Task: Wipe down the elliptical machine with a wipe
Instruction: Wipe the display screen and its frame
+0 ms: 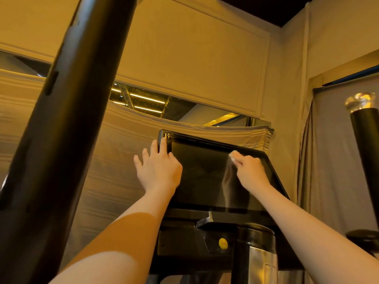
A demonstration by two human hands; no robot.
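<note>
**Elliptical machine: wiping the console screen without leaving streaks**

The elliptical machine point(215, 232) is standing right in front of me, and its console screen point(205, 173) is tilting back toward my face, above the black mast with the yellow knob point(223, 243). I am working on that screen now.

My left hand point(159, 167) is lying open, fingers straight and spread, with the longer fingers reaching over the top left corner of the frame. It is holding nothing; it is only bracing the console so it is not rocking under pressure.

My right hand point(249, 171) is curling round the wipe point(233, 155), of which only a small pale bunch is showing past my knuckles near the upper right of the glass. A hazy band is running down the screen below that hand; I am judging it to be a damp trail or a reflection, and I cannot tell which.

To do this well, I am thinking of:
- keeping the wipe flat rather than balled, so more of it is touching the glass;
- pulling in overlapping passes from the top edge downward;
- pressing lightly, since the left hand is only steadying one corner;
- taking in the bezel and the corners under my left fingers too.

The big black arm point(67, 111) on my left and the handle post point(365, 140) on my right are waiting for their turn.
</note>
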